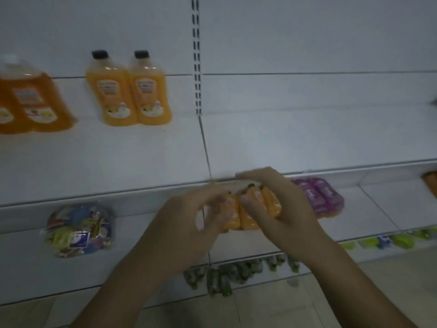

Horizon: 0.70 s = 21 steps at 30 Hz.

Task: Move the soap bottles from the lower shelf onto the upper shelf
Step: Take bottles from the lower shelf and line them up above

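Both hands meet on an orange pack (246, 223) of small soap bottles, which sits just under the front lip of the upper shelf (307, 138) and over the lower shelf (378, 209); whether it rests on that shelf or is lifted off it cannot be told. The left hand (189, 216) has its fingers curled onto the pack's left end, fingertips pressed to the orange side. The right hand (283, 204) wraps the pack from the right, fingers bent over the top near the caps and thumb in front, so the pack is clamped between the two hands. The picture is blurred here, and the number of bottles in the pack is unclear. Just to the right on the lower shelf lies a purple pack (319, 197), close to the right hand. Well to the left on the same shelf lies a clear bag (78, 230) of many-coloured pieces. On the upper shelf, left of the slotted post (196, 55), two large orange bottles (128, 91) with black caps stand upright side by side, touching, against the back wall. More orange bottles (30, 100) stand blurred at the far left edge. Below the lower shelf, green bottles (236, 273) lie in a loose cluster.
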Available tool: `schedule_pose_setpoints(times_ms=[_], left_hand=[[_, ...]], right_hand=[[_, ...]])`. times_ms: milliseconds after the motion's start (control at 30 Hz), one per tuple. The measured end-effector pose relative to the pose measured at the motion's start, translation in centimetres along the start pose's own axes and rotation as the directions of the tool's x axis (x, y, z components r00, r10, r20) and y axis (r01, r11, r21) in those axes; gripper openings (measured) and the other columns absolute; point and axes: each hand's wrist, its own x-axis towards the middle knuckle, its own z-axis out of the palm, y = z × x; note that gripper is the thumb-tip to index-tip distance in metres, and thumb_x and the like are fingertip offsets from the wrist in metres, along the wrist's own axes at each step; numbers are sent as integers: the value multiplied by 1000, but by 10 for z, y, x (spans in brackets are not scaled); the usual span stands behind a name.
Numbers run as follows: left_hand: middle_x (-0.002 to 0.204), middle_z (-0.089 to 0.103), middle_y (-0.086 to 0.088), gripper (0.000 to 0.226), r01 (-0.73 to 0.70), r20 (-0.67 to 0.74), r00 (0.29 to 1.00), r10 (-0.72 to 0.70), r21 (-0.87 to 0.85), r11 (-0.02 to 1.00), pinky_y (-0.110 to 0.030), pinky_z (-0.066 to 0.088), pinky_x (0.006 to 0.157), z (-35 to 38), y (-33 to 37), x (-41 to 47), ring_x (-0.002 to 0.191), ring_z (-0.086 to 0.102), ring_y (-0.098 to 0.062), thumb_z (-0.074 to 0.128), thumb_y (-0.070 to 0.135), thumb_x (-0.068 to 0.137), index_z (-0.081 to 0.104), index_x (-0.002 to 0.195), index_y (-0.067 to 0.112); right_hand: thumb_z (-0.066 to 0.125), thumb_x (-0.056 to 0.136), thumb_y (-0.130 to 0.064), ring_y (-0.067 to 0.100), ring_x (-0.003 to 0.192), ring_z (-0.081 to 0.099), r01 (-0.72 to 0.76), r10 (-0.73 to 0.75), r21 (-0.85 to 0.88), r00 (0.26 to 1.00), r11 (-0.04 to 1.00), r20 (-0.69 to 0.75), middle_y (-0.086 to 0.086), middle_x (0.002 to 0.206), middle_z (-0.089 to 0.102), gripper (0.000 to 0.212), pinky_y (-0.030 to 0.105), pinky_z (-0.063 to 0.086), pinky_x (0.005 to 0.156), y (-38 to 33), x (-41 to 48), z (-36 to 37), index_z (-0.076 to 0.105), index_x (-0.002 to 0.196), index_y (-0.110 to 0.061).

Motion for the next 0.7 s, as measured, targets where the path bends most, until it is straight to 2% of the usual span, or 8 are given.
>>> schedule_pose_setpoints(times_ms=[67,167,333,433,500,567,633,700], left_hand=[[119,67,32,36,64,137,988,-65,11,998,-22,52,96,32,-16,-5,112,61,10,60,57,94,66,126,43],[119,66,29,39,234,255,939,-233,26,972,-29,54,99,86,-57,8,108,62,7,62,59,93,66,126,41],[122,70,11,29,396,346,860,-375,12,918,-28,53,97,169,-101,67,107,64,-5,64,37,99,69,125,25],[114,73,-6,25,475,375,808,-454,40,879,-40,55,99,216,-116,115,105,68,-21,62,33,101,73,109,12],[126,69,-11,32,540,363,779,-511,26,841,-42,52,103,244,-120,144,113,65,-27,61,35,101,68,121,11],[137,61,-9,43,595,303,763,-571,15,804,-37,47,106,271,-126,168,124,59,-28,59,35,103,55,139,13],[142,53,-2,48,614,278,742,-610,82,785,-34,39,111,294,-132,187,133,53,-24,55,37,105,44,147,15],[130,42,8,45,619,264,740,-619,93,780,-28,31,112,311,-134,200,135,45,-14,46,42,108,37,146,20]], right_hand=[[63,100,-36,7,111,65,-61,61,-8,998,998,-10,-12,115,69,28,22,50,90,27,-29,0,68,123,-21],[63,98,-44,-1,107,63,-301,300,-57,954,952,-13,-17,116,67,31,20,52,89,88,-56,8,69,121,-24],[72,93,-43,17,109,64,-676,678,-98,734,730,-17,1,130,64,50,29,53,89,206,-67,28,63,132,-13],[74,89,-44,29,124,59,-766,777,-152,629,625,24,12,137,58,66,39,52,100,270,-57,45,54,142,-10],[73,87,-48,36,130,52,-806,825,-194,563,559,37,15,140,54,74,46,50,104,307,-46,53,47,146,-13],[72,85,-52,41,132,48,-829,853,-226,521,511,20,15,142,48,80,52,48,105,335,-37,56,41,149,-16],[71,80,-66,44,132,48,-849,872,-222,489,479,13,16,144,44,96,56,46,107,357,-30,56,32,153,-18],[65,65,-87,43,130,50,-869,887,-196,462,454,9,15,144,44,120,58,46,106,382,-26,57,25,155,-20]])
